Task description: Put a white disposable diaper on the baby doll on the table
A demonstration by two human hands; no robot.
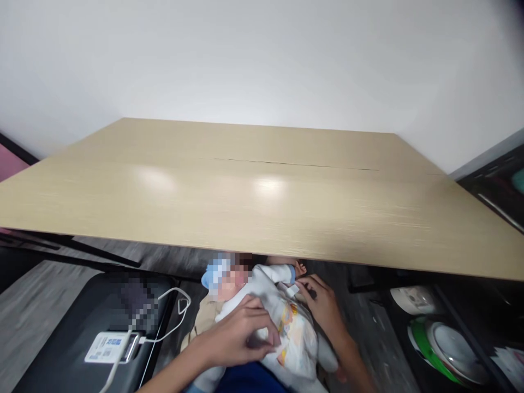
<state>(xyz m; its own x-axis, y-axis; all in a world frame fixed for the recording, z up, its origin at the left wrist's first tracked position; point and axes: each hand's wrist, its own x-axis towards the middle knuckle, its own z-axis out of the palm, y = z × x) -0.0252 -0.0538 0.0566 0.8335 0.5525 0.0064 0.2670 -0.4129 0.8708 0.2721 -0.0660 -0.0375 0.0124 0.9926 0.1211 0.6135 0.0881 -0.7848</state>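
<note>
On my lap lies a small baby-like figure (262,284) in a white outfit with light-blue cuffs and a blue-and-white hat; whether it is a doll I cannot tell. A white diaper (301,341) with an orange and yellow print covers its lower body. My left hand (251,333) is curled over the figure's near side, thumb and fingers pinched at the diaper's edge. On the far side, my right hand (319,303) has its fingertips together on a white tab (292,290) at the diaper's waist, close to the figure's small hand.
A light wooden table (254,202) spans the view just beyond my hands, its front edge over the figure's head. At left, a black padded seat (61,338) bears a white cable (186,305) plugged into a small device (131,347). Bowls and a lidded pot (452,349) stand on a dark shelf at right.
</note>
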